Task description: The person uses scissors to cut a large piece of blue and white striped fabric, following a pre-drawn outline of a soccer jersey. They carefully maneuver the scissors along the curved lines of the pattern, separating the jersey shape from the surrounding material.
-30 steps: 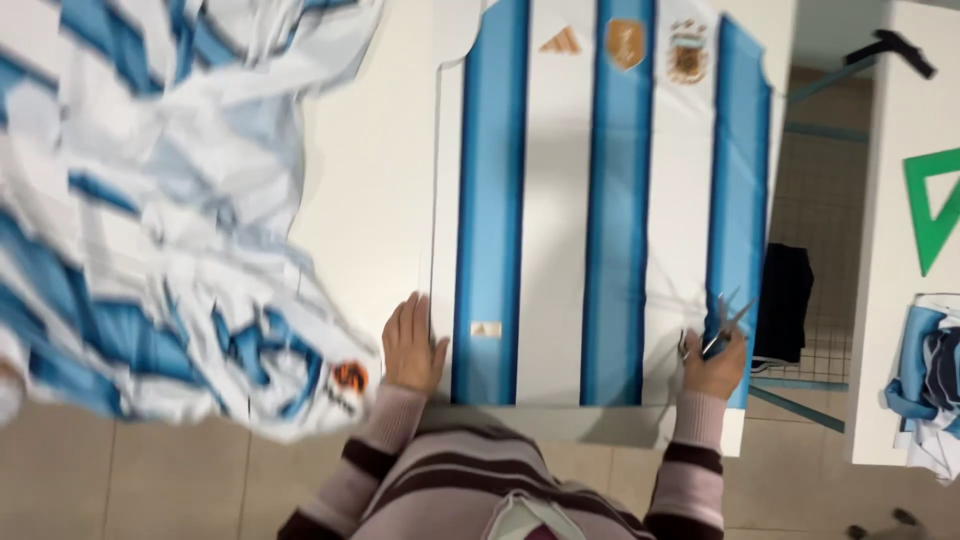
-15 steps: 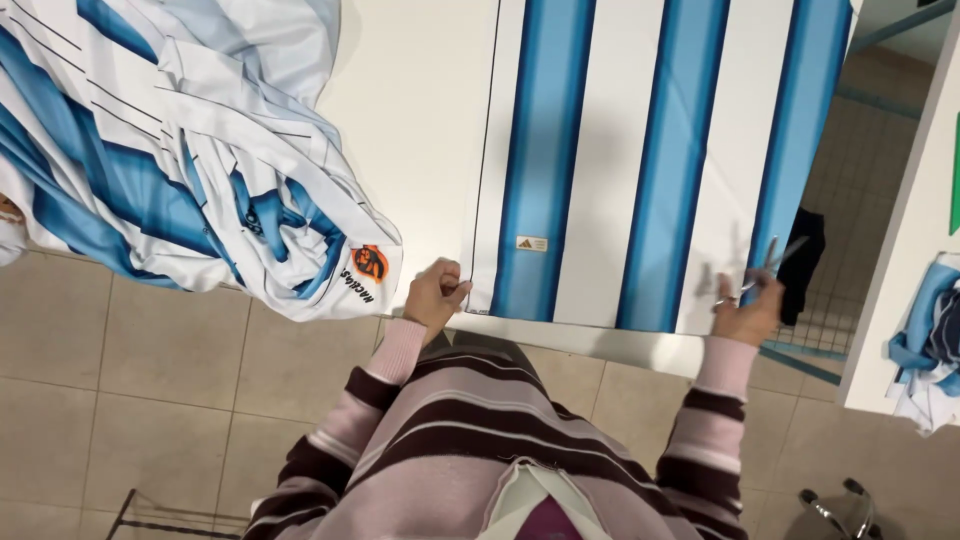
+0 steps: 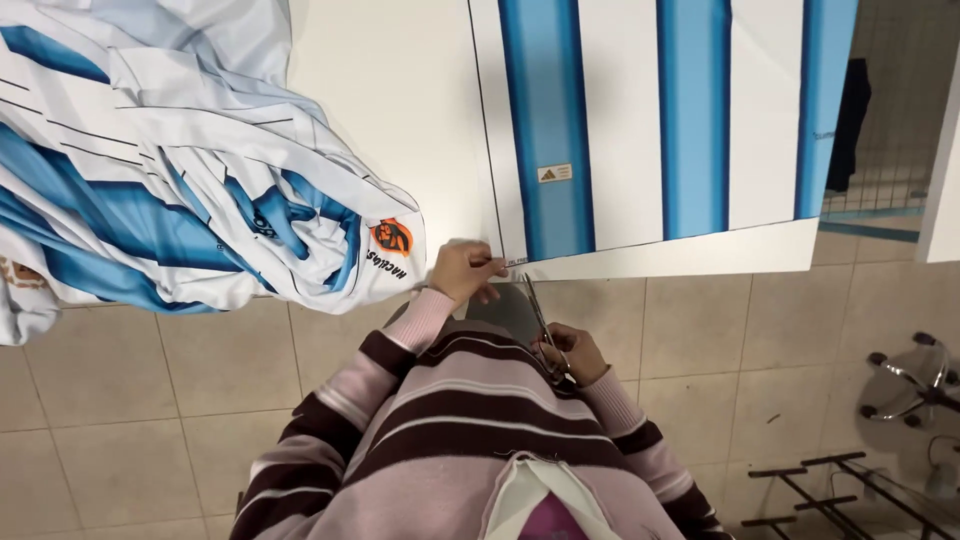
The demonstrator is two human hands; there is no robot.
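A flat blue-and-white striped fabric panel (image 3: 660, 130) lies on the right part of the white worktop (image 3: 390, 90), and a crumpled heap of blue-and-white printed fabric (image 3: 170, 170) lies on the left part, spilling over the near edge. The left hand (image 3: 462, 270) rests at the near left corner of the panel, with the right hand (image 3: 572, 352) below the edge and nearer the body, its metal scissors (image 3: 538, 315) pointing up toward that corner. A dark garment (image 3: 850, 120) hangs past the worktop's right side, and a wheeled chair base (image 3: 915, 380) stands on the tiled floor (image 3: 120, 420) at lower right.
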